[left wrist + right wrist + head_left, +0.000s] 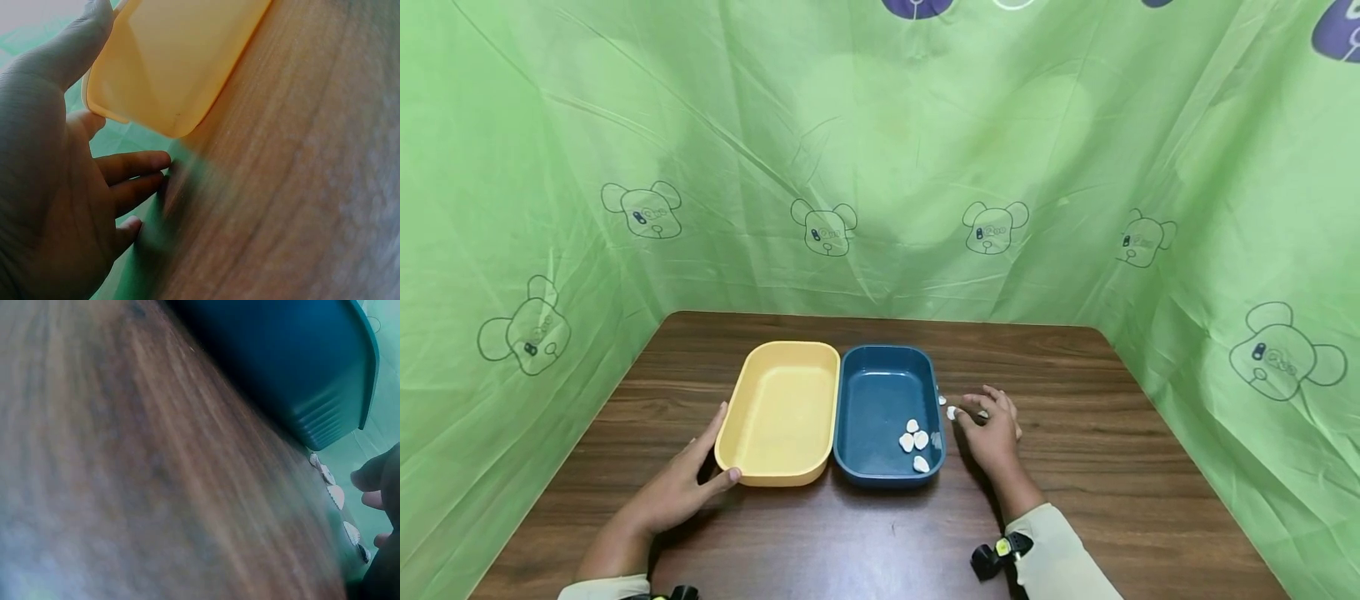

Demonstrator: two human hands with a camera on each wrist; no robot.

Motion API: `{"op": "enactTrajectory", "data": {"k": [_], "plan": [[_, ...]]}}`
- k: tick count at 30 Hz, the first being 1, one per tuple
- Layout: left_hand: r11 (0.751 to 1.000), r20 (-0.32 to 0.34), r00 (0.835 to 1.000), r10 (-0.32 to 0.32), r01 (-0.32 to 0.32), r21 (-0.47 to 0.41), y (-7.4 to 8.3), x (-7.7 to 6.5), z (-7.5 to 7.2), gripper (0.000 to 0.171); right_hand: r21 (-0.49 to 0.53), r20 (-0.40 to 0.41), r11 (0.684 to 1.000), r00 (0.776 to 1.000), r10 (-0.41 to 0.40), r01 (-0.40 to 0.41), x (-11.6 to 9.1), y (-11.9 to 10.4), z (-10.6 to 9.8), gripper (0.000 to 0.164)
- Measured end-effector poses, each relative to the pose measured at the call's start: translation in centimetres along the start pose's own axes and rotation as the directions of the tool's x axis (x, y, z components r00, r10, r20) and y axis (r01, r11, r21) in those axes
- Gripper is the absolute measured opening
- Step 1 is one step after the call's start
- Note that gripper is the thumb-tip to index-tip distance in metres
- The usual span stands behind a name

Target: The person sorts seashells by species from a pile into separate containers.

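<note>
My left hand (681, 487) rests against the near left corner of a yellow tray (724, 450), thumb at the near rim and fingers along the left side. In the left wrist view, the tray's orange-looking wall (181, 75) lies by the thumb, and the other fingers are spread loosely. My right hand (996, 429) hovers low just right of a blue tray (887, 481), thumb and index finger apart beside a small white shell (952, 412). In the right wrist view, several ribbed white shells (335, 497) lie on the table near its fingertips.
Several white shells (921, 439) lie in the blue tray's near right part. The two trays stand side by side on a brown wooden table (1112, 467). Another white shell (942, 400) sits close to the blue tray's right wall. Green printed cloth (910, 150) hangs around the table.
</note>
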State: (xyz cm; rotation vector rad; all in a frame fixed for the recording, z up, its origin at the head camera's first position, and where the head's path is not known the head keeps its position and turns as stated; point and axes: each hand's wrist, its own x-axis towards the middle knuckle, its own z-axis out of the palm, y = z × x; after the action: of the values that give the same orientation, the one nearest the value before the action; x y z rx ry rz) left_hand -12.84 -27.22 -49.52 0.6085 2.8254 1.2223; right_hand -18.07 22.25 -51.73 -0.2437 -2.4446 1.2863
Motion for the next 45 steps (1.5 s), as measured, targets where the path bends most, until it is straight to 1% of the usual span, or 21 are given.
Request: {"op": "enactTrajectory", "data": {"k": [7, 10, 14, 18, 22, 29, 37, 41, 45], "plan": [[1.0, 0.0, 1.0, -0.003, 0.003, -0.011, -0.23, -0.06, 0.11, 0.107, -0.064, 0.104, 0.998, 0.995, 0.011, -0.005, 0.2, -0.06, -0.15, 0.035], [1.0, -0.005, 1.0, 0.007, -0.007, -0.015, -0.18, 0.02, 0.07, 0.107, -0.091, 0.133, 0.996, 0.991, 0.015, -0.003, 0.21, -0.07, -0.2, 0.035], [1.0, -0.002, 1.0, 0.007, -0.007, -0.028, -0.12, 0.1, 0.05, 0.107, -0.121, 0.146, 0.993, 0.989, 0.021, -0.003, 0.1, -0.07, -0.19, 0.032], [0.999, -0.006, 1.0, 0.02, -0.02, -0.038, -0.24, 0.13, 0.08, 0.107, -0.144, 0.143, 0.99, 0.989, 0.023, -0.002, 0.12, -0.13, 0.0, 0.028], [0.999, -0.007, 1.0, 0.02, -0.02, -0.039, -0.38, -0.16, 0.22, 0.106, -0.164, 0.14, 0.986, 0.99, 0.033, -0.009, 0.13, -0.2, 0.36, 0.023], [0.999, -0.012, 1.0, 0.02, -0.021, -0.031, -0.31, -0.25, 0.25, 0.104, -0.17, 0.121, 0.985, 0.992, 0.045, -0.024, 0.07, -0.24, 0.59, 0.019], [1.0, -0.008, 1.0, 0.014, -0.014, -0.022, -0.34, -0.19, 0.34, 0.106, -0.133, 0.087, 0.991, 0.995, 0.044, -0.032, -0.06, -0.07, 0.46, 0.017], [0.999, -0.008, 1.0, 0.018, -0.018, -0.03, -0.23, -0.02, 0.24, 0.107, -0.11, 0.063, 0.993, 0.997, 0.041, -0.034, -0.05, -0.08, 0.44, 0.016], [0.999, -0.003, 1.0, 0.007, -0.007, -0.036, -0.36, 0.0, 0.35, 0.108, -0.101, 0.045, 0.994, 0.998, 0.037, -0.033, -0.06, -0.16, 0.44, 0.013]]}}
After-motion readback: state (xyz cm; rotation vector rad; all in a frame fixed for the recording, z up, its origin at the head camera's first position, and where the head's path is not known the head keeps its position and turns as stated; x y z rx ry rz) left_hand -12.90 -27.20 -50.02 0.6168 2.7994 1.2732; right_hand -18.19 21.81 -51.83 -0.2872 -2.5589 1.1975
